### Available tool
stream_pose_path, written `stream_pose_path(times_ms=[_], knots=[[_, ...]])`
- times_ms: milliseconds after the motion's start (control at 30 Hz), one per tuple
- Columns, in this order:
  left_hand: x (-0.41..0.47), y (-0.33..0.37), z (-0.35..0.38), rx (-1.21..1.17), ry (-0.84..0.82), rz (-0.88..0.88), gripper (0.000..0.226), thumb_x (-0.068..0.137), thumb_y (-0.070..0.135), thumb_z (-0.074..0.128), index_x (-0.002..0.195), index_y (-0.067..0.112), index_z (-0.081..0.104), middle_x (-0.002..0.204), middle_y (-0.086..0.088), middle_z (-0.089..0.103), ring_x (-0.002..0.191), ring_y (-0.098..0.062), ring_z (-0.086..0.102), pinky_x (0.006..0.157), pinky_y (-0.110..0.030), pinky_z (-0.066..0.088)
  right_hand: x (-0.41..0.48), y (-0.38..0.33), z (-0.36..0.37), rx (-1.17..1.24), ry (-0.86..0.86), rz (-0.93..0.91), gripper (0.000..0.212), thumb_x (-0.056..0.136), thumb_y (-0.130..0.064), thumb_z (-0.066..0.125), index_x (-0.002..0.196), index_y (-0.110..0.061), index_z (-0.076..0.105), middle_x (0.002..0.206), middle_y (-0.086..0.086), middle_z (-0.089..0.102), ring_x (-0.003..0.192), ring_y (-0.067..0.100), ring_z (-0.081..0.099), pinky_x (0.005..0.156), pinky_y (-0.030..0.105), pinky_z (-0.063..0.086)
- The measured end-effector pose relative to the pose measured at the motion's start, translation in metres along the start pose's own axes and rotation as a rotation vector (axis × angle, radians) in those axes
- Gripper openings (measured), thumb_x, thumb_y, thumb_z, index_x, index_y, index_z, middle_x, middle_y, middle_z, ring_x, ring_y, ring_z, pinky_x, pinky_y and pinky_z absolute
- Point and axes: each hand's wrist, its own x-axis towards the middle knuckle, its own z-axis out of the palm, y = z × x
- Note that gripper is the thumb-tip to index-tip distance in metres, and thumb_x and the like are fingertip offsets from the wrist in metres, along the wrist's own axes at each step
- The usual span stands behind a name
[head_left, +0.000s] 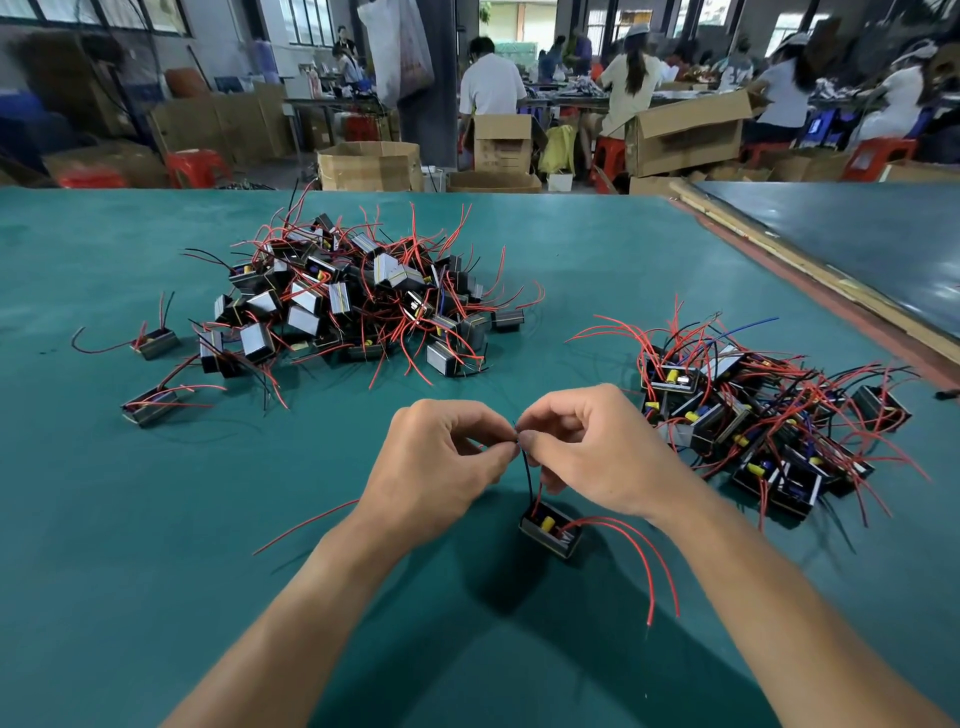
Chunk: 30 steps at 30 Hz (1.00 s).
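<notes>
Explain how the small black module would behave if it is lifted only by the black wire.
The black wire runs almost straight from the pinching fingertips to the module, so the module is probably light. Its red wires droop in curves: likely floppy, they would trail. Hung from one wire, it would probably swing and tilt.

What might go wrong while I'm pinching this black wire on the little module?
The thin black wire, pinched by the left hand and right hand, may snap or pull out of the module if tugged. The loose red leads curve beside the right forearm and might snag, dragging the module.
</notes>
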Motion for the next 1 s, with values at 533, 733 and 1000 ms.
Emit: stream_pose_path(times_ms=[533, 733, 1000], knots=[[0.0012, -0.0022, 0.0000, -0.027, 0.031, 0.010, 0.013, 0.082, 0.014, 0.075, 0.076, 0.026, 0.071, 0.069, 0.009, 0.071, 0.059, -0.020, 0.068, 0.057, -0.035, 0.056, 0.0004, -0.0009, -0.0006, -0.041, 0.002, -0.021, 0.016, 0.087, -0.013, 0.070, 0.072, -0.017, 0.068, 0.059, 0.000, 0.067, 0.048, 0.016, 0.064, 0.053, 0.026, 0.050], [0.0007, -0.0012, -0.0001, -0.042, -0.013, -0.004, 0.014, 0.081, 0.010, 0.074, 0.073, 0.022, 0.073, 0.063, 0.004, 0.071, 0.062, -0.026, 0.067, 0.058, -0.040, 0.054, -0.0002, -0.0019, -0.0004, -0.037, -0.003, -0.019, 0.017, 0.088, -0.013, 0.068, 0.071, -0.016, 0.069, 0.056, 0.004, 0.067, 0.047, 0.015, 0.063, 0.054, 0.029, 0.051], [-0.0013, -0.0027, 0.0005, -0.034, -0.081, -0.031, 0.008, 0.078, 0.020, 0.079, 0.072, 0.022, 0.074, 0.059, 0.004, 0.069, 0.050, -0.007, 0.053, 0.050, -0.029, 0.046, 0.0012, -0.0010, 0.0017, -0.055, 0.074, -0.054, 0.019, 0.083, -0.013, 0.074, 0.067, -0.022, 0.073, 0.055, -0.009, 0.064, 0.049, 0.003, 0.052, 0.053, 0.024, 0.043]])
